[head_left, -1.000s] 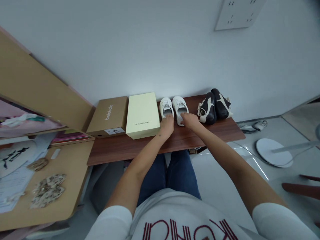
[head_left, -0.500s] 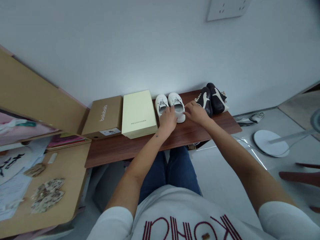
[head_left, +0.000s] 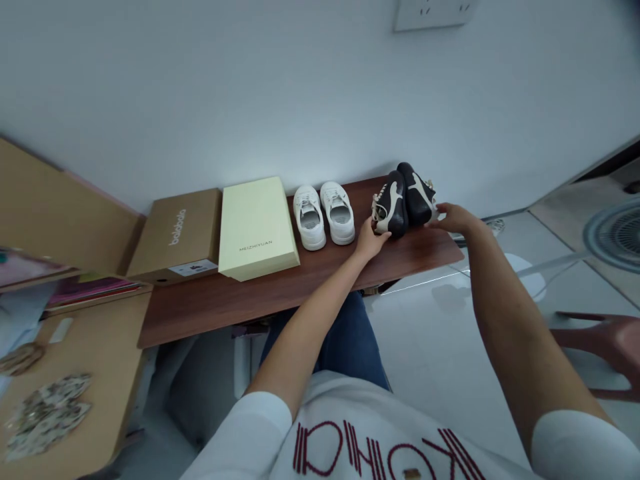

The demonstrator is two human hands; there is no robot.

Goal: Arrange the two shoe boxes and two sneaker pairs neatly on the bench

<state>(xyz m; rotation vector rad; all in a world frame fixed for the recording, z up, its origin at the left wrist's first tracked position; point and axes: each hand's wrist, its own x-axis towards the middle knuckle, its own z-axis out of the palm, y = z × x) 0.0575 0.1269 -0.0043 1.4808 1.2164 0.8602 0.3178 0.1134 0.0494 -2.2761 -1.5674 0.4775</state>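
Note:
A pair of dark brown sneakers with cream trim lies tipped on its sides towards the right end of a narrow brown wooden shelf. My left hand (head_left: 371, 241) has its thumb and fingers closed at the near end of the left dark sneaker (head_left: 394, 203). From the other side, my right hand (head_left: 454, 219) grips the near end of the right dark sneaker (head_left: 417, 197) by its light sole. Left of them stand a white sneaker (head_left: 310, 219) and its mate, the other white sneaker (head_left: 338, 213), side by side with toes to the wall.
A pale yellow shoe box (head_left: 257, 223) and a brown shoe box (head_left: 175, 230) sit on the wooden shelf (head_left: 210, 313). At left is a desk (head_left: 107, 347) with a patterned hair bow (head_left: 50, 413). A fan (head_left: 620, 233) and a reddish stool (head_left: 610, 340) stand right.
Both hands have left the white sneakers and moved right to the dark sneakers. The white pair now stands uncovered, and the view has shifted to the right.

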